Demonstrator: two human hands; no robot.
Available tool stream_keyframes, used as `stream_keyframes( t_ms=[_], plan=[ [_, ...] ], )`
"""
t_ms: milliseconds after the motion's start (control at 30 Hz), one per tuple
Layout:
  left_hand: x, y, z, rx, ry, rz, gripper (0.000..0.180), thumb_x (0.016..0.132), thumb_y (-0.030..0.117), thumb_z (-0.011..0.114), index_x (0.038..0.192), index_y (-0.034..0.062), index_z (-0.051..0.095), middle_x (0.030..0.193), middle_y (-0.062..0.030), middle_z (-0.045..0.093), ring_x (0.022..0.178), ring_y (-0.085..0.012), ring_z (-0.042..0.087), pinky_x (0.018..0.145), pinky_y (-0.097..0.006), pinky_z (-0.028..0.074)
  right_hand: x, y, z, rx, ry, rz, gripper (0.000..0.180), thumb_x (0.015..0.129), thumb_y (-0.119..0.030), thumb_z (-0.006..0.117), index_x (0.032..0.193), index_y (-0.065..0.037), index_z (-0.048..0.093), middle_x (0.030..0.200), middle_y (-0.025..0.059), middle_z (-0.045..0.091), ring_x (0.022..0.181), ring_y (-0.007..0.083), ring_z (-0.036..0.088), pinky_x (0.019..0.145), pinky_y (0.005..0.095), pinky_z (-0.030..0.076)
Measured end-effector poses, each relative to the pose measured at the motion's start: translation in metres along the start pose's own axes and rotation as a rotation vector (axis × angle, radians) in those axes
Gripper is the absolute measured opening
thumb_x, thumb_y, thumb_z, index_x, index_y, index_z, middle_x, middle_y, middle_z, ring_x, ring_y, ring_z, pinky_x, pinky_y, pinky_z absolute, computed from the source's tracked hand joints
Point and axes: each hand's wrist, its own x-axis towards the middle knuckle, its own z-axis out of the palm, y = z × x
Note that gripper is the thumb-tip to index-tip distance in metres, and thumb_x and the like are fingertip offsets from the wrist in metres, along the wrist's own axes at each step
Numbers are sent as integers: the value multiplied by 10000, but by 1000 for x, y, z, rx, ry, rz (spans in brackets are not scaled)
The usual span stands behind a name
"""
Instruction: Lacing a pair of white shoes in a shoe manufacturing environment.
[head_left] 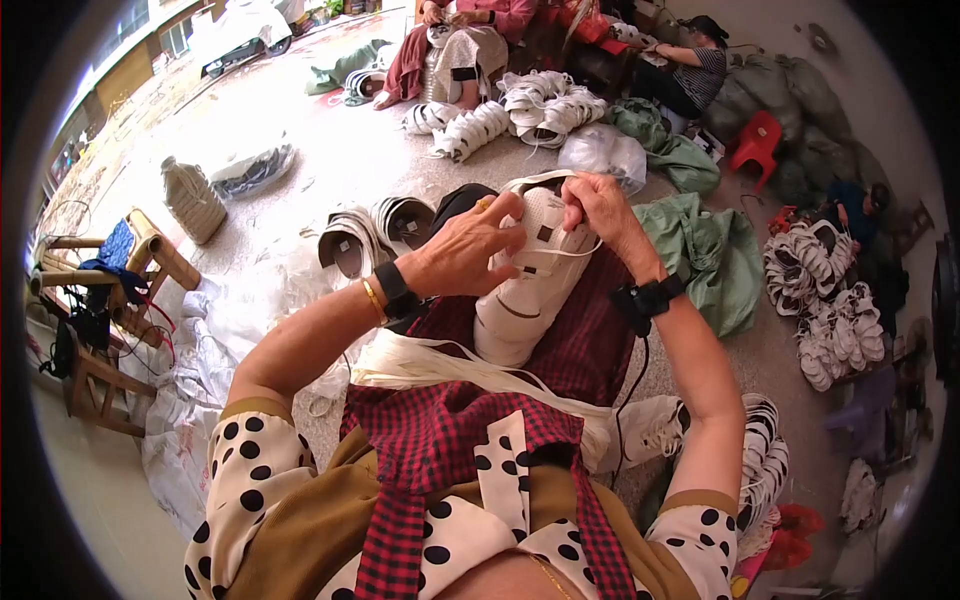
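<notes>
A white shoe [517, 305] lies over my lap on the red-and-black checked apron [590, 315], its sole end toward me. My left hand [462, 246] grips the shoe's left side, with curled fingers near the eyelets. At the upper right of the shoe, my right hand [603, 216] is closed in a pinch on a flat white shoelace [540, 180]. The lace arches over the top of the shoe, and a loop hangs by my right fingers. Across my lap, below the shoe, spreads a bundle of cream laces [430, 364]. My fingertips are partly hidden.
A pair of shoes [345, 245] stands beyond my left forearm. Stacked white shoes [472, 130] lie ahead, near a seated person [465, 50]. Green sacking [700, 255] is at the right, with more shoe piles [840, 325] beyond. Bamboo stools [110, 270] and plastic sheeting [215, 350] are left.
</notes>
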Motion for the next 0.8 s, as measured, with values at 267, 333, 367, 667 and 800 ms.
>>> stream_keyframes(
  t_ms=[267, 333, 367, 667, 800],
  plan=[
    [0, 15, 11, 41, 99, 48, 185, 747, 99, 741, 889, 69, 628, 1150, -125, 499, 1016, -325, 529, 872, -422, 459, -4, -3, 0, 50, -2, -28, 314, 959, -227, 472, 770, -5, 589, 610, 45, 614, 553, 108, 583, 580, 257, 476],
    [-1, 20, 18, 44, 70, -58, 143, 757, 87, 725, 874, 66, 647, 1130, -129, 494, 1003, -316, 517, 870, -415, 444, -4, -3, 2, 118, -9, -3, 316, 958, -229, 473, 764, -7, 585, 608, 45, 612, 554, 109, 584, 579, 257, 472],
    [0, 20, 19, 41, 48, -62, 143, 757, 87, 725, 874, 66, 647, 1130, -129, 494, 1003, -316, 517, 870, -415, 444, -4, -3, 4, 183, 5, 44, 318, 957, -231, 474, 758, -8, 581, 605, 46, 609, 556, 110, 586, 577, 257, 468],
    [8, -10, 20, -220, -22, 55, 87, 769, 29, 681, 841, 58, 642, 1093, -105, 507, 1032, -283, 508, 903, -387, 415, -9, -2, 3, 123, -25, -44, 344, 983, -275, 479, 762, -26, 564, 624, 14, 551, 572, 102, 569, 588, 259, 496],
    [7, -9, 18, -236, -40, 82, 103, 764, 38, 708, 826, 65, 630, 1093, -96, 527, 1003, -271, 520, 877, -375, 423, -4, 2, 3, 143, -55, -35, 341, 988, -273, 471, 771, -31, 573, 635, 22, 575, 581, 109, 591, 585, 265, 498]
  ],
)
